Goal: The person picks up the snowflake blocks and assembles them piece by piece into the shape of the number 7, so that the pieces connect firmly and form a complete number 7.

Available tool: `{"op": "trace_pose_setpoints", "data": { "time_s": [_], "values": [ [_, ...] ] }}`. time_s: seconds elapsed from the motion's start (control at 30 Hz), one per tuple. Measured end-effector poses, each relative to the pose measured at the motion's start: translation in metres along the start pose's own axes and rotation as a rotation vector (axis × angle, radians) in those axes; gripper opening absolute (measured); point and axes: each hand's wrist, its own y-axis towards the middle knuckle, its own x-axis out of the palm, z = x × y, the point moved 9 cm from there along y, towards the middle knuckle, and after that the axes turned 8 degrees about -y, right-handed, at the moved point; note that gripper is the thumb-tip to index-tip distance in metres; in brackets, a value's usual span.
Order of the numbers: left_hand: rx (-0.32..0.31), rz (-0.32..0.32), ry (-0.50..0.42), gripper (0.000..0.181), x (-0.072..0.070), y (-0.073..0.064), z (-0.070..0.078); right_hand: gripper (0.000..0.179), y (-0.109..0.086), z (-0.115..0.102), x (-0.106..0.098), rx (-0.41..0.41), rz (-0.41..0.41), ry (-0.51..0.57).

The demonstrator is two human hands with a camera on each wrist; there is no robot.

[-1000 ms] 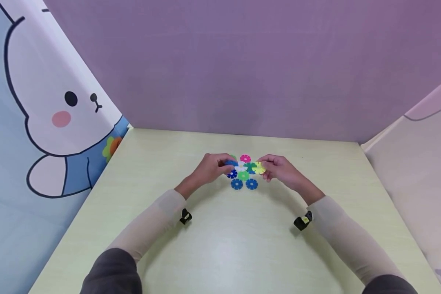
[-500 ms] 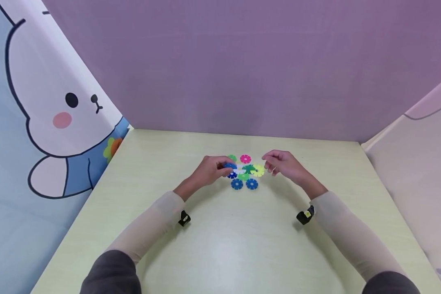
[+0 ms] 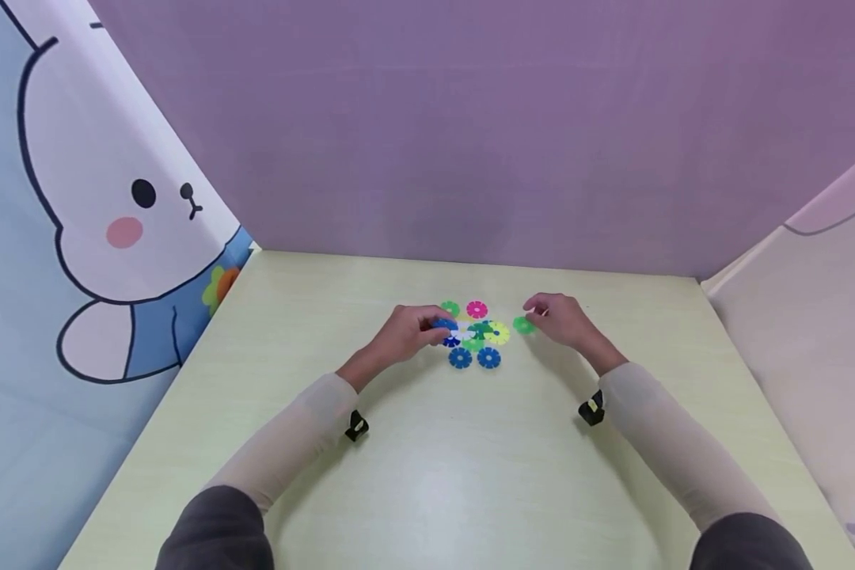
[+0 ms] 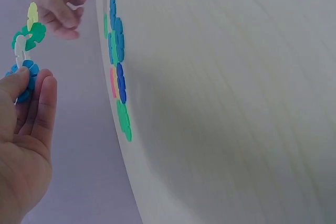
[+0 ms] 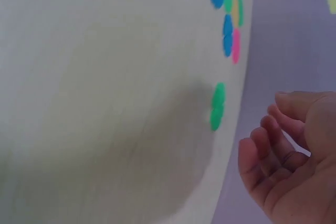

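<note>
I grip a blue disc [image 4: 34, 71] between the thumb and fingers of my left hand [image 3: 404, 332], and the disc is joined edge to edge into a short chain. Beyond it come a white disc [image 4: 20, 49], a dark green disc [image 4: 37, 34] and, at the far end, a yellow disc [image 3: 499, 332]. All have notched rims like petals, and my left wrist view shows the chain held up off the bench [image 3: 435, 475]. My right hand [image 3: 564, 321] holds nothing; its fingers are loosely bent above the bench, nearest to a loose light green disc [image 3: 523, 325] that lies flat, apart from my fingers in the right wrist view.

More discs lie on the bench below the chain: a pink disc [image 3: 476, 309] towards the back with a bright green disc [image 3: 450, 308] beside it, a dark blue disc [image 3: 451, 342] partly hidden, and two mid-blue discs [image 3: 489, 359] side by side nearest me.

On each sleeve cuff sits a black wrist device [image 3: 592, 408] with a small yellowish patch, too small to read on the right one. To my left a printed rabbit-like figure [image 3: 142, 198] covers the side panel; a purple panel [image 3: 435, 142] stands behind the bench.
</note>
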Motion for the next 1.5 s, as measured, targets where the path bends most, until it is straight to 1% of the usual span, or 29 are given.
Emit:
{"op": "trace_pose_setpoints", "data": {
  "time_s": [0.07,0.17,0.3,0.5,0.73,0.87,1.03,1.13,1.2,1.37,1.5],
  "values": [
    [-0.004,0.001,-0.001,0.021,0.000,0.000,-0.001,0.030,0.003,0.007,0.004,0.010,-0.015,-0.032],
    [-0.019,0.003,-0.002,0.021,0.000,0.001,-0.003,0.034,0.006,0.017,0.012,0.034,-0.060,-0.063],
    [-0.026,0.005,-0.007,0.022,0.000,0.000,-0.005,0.040,0.010,0.026,0.022,0.057,-0.105,-0.101],
    [-0.027,0.011,-0.011,0.021,0.000,0.000,-0.005,0.045,0.011,0.030,0.026,0.060,-0.107,-0.144],
    [-0.046,0.010,-0.017,0.020,0.000,0.001,-0.007,0.041,0.011,0.031,0.029,0.071,-0.090,-0.138],
    [-0.051,0.011,-0.020,0.020,0.001,0.001,-0.008,0.037,0.012,0.032,0.028,0.070,-0.079,-0.107],
    [-0.049,0.021,-0.012,0.020,-0.001,0.001,-0.010,0.035,0.012,0.034,0.026,0.117,-0.082,-0.044],
    [-0.039,0.024,-0.014,0.019,-0.002,0.001,-0.009,0.034,0.010,0.034,0.023,0.133,-0.082,-0.026],
    [-0.034,0.025,-0.019,0.019,-0.003,0.001,-0.009,0.033,0.009,0.033,0.021,0.129,-0.075,-0.023],
    [-0.038,0.022,-0.028,0.020,-0.003,0.001,-0.011,0.026,0.006,0.026,0.014,0.053,-0.029,-0.046],
    [-0.037,0.015,-0.033,0.021,-0.004,0.000,-0.012,0.015,0.000,0.020,0.007,0.004,0.014,-0.008]
  ]
}}
